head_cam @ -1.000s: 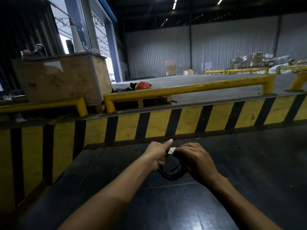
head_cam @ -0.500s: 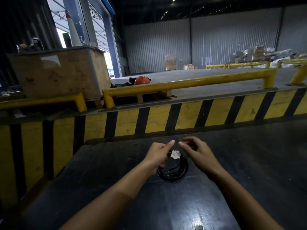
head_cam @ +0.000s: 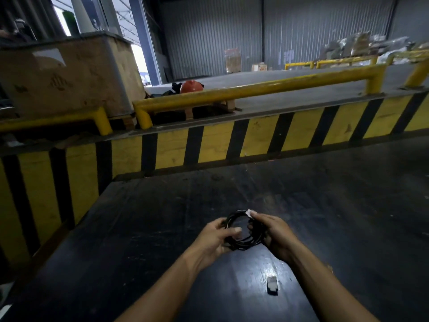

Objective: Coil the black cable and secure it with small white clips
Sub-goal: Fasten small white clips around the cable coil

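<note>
The black cable point(head_cam: 234, 219) is wound into a round coil, held flat just above the dark tabletop point(head_cam: 144, 228) between both hands. My left hand point(head_cam: 214, 238) grips the coil's left and near side, thumb across the strands. My right hand point(head_cam: 275, 235) holds the right side, its fingertips at the far rim. A small white clip point(head_cam: 248, 213) sits on the coil's far edge, right beside those fingertips. Another small whitish piece point(head_cam: 272, 284), possibly a clip, lies on the table near my right forearm.
A yellow-and-black striped barrier point(head_cam: 232, 145) runs along the far and left sides of the table. Behind it are yellow guard rails point(head_cam: 255, 89), a large wooden crate point(head_cam: 69, 75) and an orange helmet point(head_cam: 191, 86) on the warehouse floor.
The camera has tilted down and the hands are closer to me. The coil has turned from hanging upright to lying flat, and my right hand has closed on its right side.
</note>
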Tool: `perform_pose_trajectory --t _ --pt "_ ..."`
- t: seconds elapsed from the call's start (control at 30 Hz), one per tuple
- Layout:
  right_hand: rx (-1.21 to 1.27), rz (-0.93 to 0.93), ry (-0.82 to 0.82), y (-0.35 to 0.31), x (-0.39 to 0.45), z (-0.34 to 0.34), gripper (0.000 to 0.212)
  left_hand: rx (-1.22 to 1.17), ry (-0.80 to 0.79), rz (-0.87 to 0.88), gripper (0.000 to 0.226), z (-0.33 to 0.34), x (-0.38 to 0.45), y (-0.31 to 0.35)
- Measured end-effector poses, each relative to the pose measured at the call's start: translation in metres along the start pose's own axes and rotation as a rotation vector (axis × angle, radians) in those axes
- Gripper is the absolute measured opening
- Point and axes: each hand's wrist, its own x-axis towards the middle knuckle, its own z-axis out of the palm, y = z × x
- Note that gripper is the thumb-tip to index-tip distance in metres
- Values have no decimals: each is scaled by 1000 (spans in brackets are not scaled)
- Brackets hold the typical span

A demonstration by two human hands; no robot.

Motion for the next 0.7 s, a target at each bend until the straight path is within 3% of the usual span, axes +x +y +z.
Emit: perform_pose_trajectory --t 0.13,0.2,0.3,0.37,0.6,0.7 --pt "-103 113 85 46 8 -24 19 21 139 -110 24 -1 -3 -30" --pt "-292 128 134 68 12 -42 21 99 194 -130 23 -8 -6 -40" --pt "-983 131 257 102 13 -79 26 227 286 -125 27 -22 -9 -49" --pt "-1311 171 221 123 8 -99 41 290 326 -119 34 -32 -11 -53" --pt "-1446 156 187 137 -2 -98 54 340 342 -81 53 -50 -10 -64" --pt "-1487 131 151 137 -2 -94 37 214 296 -36 58 -50 -9 -61"
